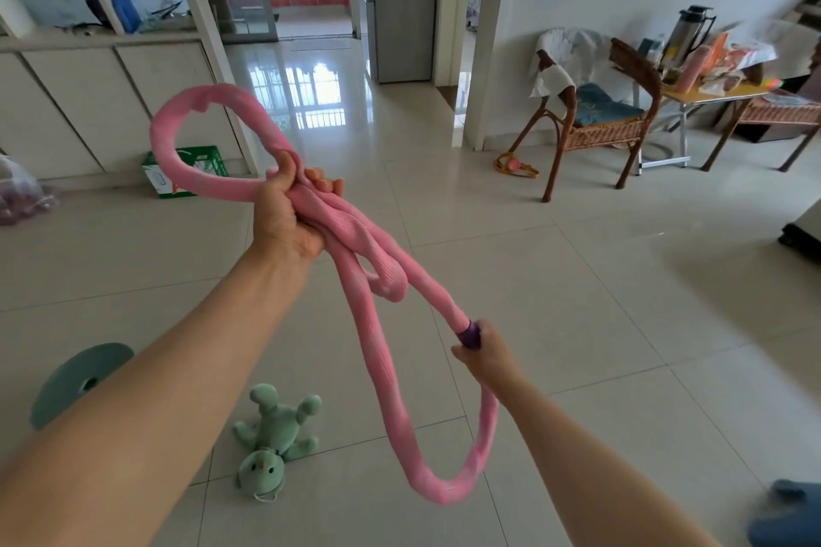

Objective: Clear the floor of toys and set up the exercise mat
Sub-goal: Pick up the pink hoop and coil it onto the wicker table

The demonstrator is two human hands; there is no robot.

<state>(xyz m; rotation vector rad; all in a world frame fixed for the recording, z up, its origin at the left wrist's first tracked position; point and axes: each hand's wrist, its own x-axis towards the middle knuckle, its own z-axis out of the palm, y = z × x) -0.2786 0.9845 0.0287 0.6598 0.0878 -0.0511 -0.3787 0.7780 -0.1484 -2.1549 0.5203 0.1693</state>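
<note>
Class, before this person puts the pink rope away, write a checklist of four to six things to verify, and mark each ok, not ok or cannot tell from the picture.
1. Left hand grips the gathered loops of the long pink fabric-covered rope: ok.
2. Right hand holds the rope's purple end piece: ok.
3. Rope fully coiled: not ok, a long loop hangs low.
4. Hanging loop off the tiled floor: cannot tell.
5. Floor free of toys: not ok, the green plush animal lies on it.
6. Rolled pale green exercise mat laid out: not ok, it is rolled.
</note>
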